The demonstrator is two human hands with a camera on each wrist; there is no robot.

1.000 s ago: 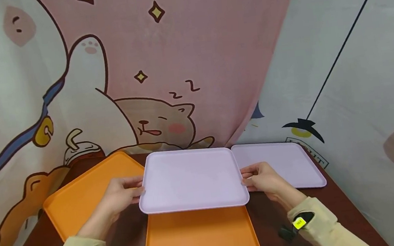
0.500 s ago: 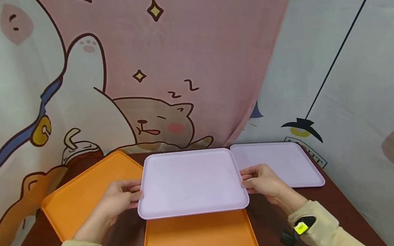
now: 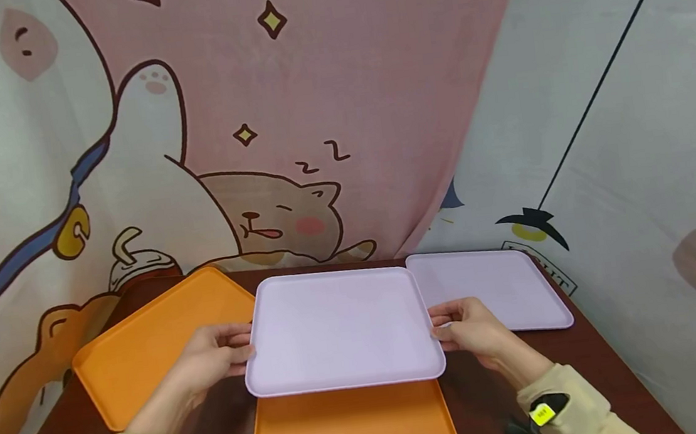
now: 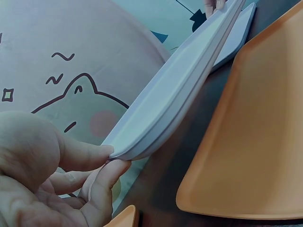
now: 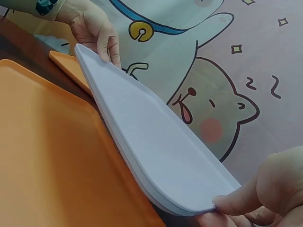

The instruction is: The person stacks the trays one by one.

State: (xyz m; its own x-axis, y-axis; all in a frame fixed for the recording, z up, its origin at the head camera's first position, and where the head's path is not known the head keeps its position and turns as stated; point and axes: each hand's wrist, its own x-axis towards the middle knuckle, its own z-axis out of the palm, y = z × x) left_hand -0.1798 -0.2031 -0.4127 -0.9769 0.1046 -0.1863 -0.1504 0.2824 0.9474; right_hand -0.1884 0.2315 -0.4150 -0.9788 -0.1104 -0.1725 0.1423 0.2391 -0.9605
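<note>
Both hands hold a pale lilac rectangular tray (image 3: 341, 329) by its short sides. My left hand (image 3: 212, 358) pinches the left edge, thumb on top and fingers beneath, as the left wrist view shows on the tray (image 4: 175, 80). My right hand (image 3: 473, 331) pinches the opposite edge in the same way. In the wrist views the tray is raised and tilted, and its side shows a double line; whether it is one tray or two stacked, I cannot tell. Below and nearer lies an orange tray (image 3: 353, 431), its far part hidden by the lilac one.
Another orange tray (image 3: 162, 338) lies turned at an angle on the left of the dark brown table (image 3: 490, 387). A second lilac tray (image 3: 492, 290) rests at the back right. A cartoon-printed cloth (image 3: 373, 99) hangs right behind the table.
The held lilac tray has come slightly down and nearer to me, both hands moving with it. It covers a little more of the near orange tray. The other trays stay put.
</note>
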